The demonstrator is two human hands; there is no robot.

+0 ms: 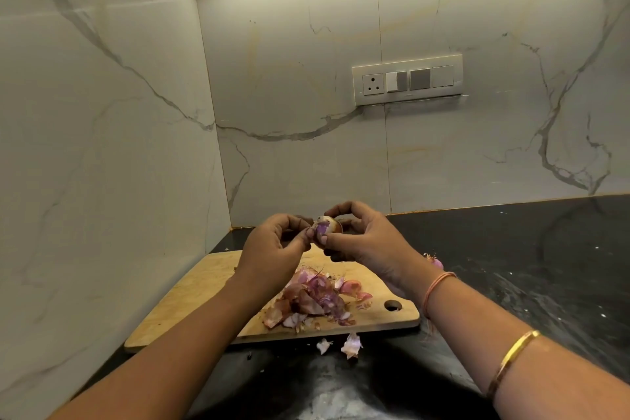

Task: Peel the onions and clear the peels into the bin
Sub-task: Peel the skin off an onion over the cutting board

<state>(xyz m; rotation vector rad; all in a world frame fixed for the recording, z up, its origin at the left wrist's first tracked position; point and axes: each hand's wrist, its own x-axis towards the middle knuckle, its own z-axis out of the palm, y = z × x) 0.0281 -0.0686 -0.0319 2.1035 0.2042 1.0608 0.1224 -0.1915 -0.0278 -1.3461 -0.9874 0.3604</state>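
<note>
Above the far edge of the cutting board [191, 290], the onion [325, 228] sits between both hands — left hand [272, 244] pinches its skin, right hand [363, 240] grips it — peels [315, 300] lie nearer.

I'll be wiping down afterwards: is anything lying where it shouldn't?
Yes. Two peel scraps lie on the black counter, just off the near edge of the cutting board and apart from the peel pile. Another peel piece lies off the board's right side.
</note>
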